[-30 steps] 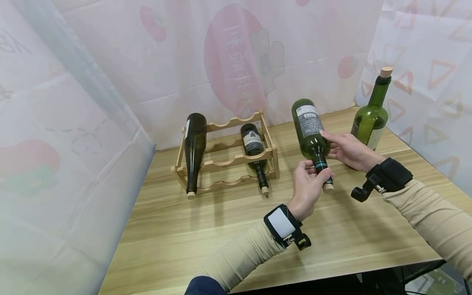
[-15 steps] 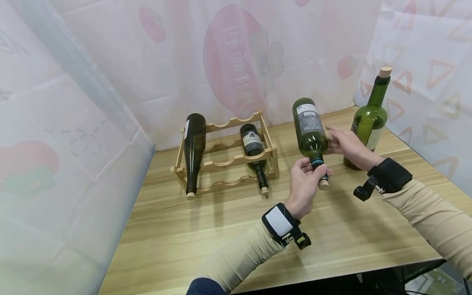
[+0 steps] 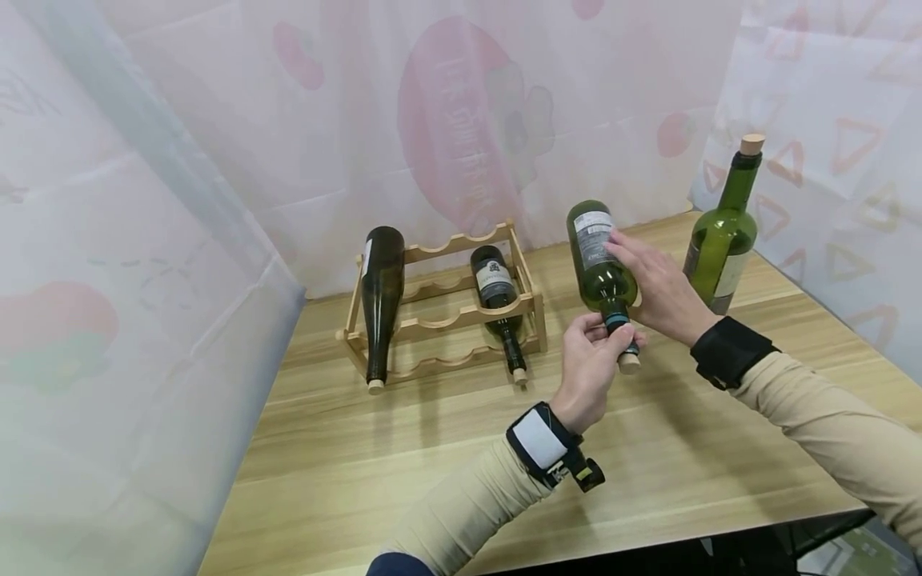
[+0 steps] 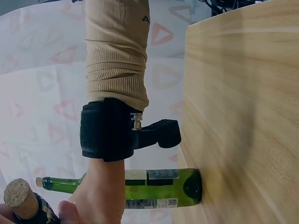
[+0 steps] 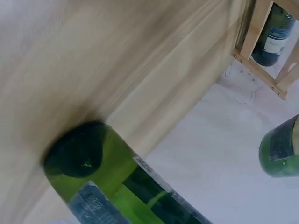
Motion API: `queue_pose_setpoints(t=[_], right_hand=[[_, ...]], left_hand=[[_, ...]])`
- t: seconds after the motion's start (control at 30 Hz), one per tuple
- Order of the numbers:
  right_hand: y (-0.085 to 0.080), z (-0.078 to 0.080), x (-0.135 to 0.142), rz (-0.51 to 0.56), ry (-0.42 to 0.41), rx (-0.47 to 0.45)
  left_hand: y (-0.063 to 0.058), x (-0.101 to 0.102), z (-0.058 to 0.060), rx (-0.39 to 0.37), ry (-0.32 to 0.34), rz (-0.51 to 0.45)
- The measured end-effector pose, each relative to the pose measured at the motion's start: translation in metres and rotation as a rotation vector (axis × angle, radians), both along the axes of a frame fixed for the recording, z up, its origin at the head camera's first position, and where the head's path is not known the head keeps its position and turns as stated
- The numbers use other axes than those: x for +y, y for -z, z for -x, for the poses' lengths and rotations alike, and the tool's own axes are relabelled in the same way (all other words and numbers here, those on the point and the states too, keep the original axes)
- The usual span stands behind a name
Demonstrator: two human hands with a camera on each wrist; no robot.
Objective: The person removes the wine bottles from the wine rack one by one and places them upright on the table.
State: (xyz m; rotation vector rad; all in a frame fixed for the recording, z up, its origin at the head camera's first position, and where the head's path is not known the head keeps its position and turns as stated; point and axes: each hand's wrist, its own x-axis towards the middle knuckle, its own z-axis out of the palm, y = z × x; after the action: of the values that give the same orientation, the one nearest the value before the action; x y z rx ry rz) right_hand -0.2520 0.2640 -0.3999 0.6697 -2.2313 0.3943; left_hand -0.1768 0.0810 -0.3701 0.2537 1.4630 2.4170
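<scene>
A green wine bottle [image 3: 599, 276] with a grey and white label is held tilted above the table, base up and corked neck toward me. My left hand [image 3: 587, 364] pinches its neck between thumb and fingers, just above the cork [image 4: 19, 193]. Along the bottle's right side lies my right hand [image 3: 664, 288], its straight fingers touching the label; the thumb is hidden. Behind that hand a second corked green bottle [image 3: 723, 240] stands upright on the table. To the left, a two-tier wooden wine rack [image 3: 439, 322] carries a dark bottle [image 3: 383, 280] on top and a labelled bottle [image 3: 495, 280] below.
The wood-grain table [image 3: 346, 472] ends at a front edge near my sleeves. Printed curtains [image 3: 324, 144] hang behind it and at both sides. Both corked necks of the racked bottles stick out past the rack's front.
My right hand came slightly off the bottle, then moved up and left onto its label, turning at the wrist. My left hand stays at the neck; the held bottle has shifted slightly left.
</scene>
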Motion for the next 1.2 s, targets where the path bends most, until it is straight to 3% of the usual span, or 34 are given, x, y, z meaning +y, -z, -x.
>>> queue_pose_setpoints(t=[0.13,0.53,0.73,1.03,1.2], right_hand=[[-0.001,0.002,-0.001,-0.05,-0.015,0.077],[-0.01,0.0,-0.004,-0.133,-0.016,0.153],[-0.013,0.0,-0.007,-0.143,-0.044,0.199],[-0.023,-0.002,-0.014,-0.109,-0.019,0.14],[-0.024,-0.002,-0.017,-0.04,-0.033,0.136]], left_hand=[[-0.001,-0.004,0.0,0.013,0.021,0.028],[-0.005,-0.017,0.003,0.082,0.073,0.121],[-0.008,-0.025,0.005,0.188,0.104,0.099],[-0.014,-0.037,0.022,0.365,0.147,0.195],[-0.019,-0.044,0.034,0.4,0.241,0.162]])
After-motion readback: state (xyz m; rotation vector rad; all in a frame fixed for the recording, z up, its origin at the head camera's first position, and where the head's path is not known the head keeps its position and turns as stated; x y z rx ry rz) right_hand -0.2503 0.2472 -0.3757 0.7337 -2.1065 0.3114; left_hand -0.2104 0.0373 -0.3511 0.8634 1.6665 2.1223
